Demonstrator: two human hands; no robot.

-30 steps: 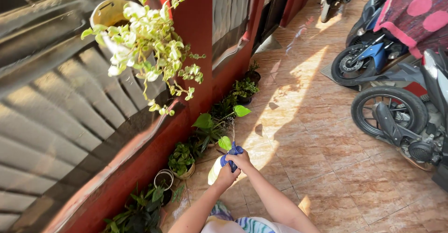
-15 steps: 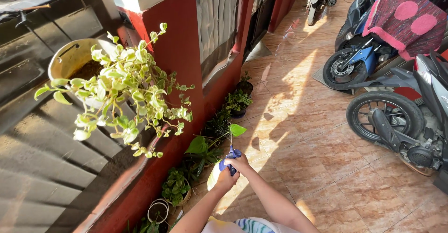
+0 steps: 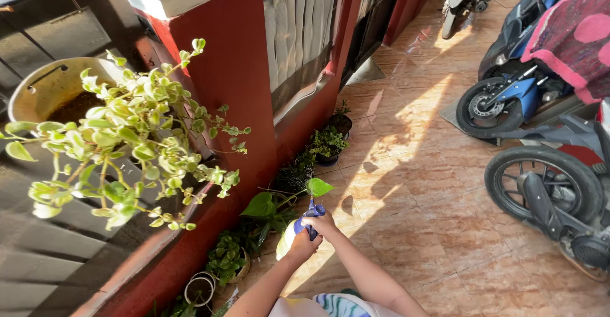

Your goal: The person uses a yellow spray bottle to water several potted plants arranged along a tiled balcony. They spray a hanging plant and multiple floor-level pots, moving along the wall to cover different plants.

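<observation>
From the head camera, both hands hold a spray bottle (image 3: 293, 233) low over the tiled floor (image 3: 413, 183), beside the potted plants (image 3: 273, 206) along the red wall (image 3: 235, 88). The left hand (image 3: 302, 246) wraps its pale body. The right hand (image 3: 323, 223) has its fingers closed on the blue trigger top. The bottle looks light, smooth plastic, maybe slippery when wet, so the neck seems the best place to hold it.

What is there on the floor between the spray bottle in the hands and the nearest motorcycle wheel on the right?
In the head view, only bare tiled floor with sunlight and shadow lies between the spray bottle and the motorcycle wheel.
</observation>
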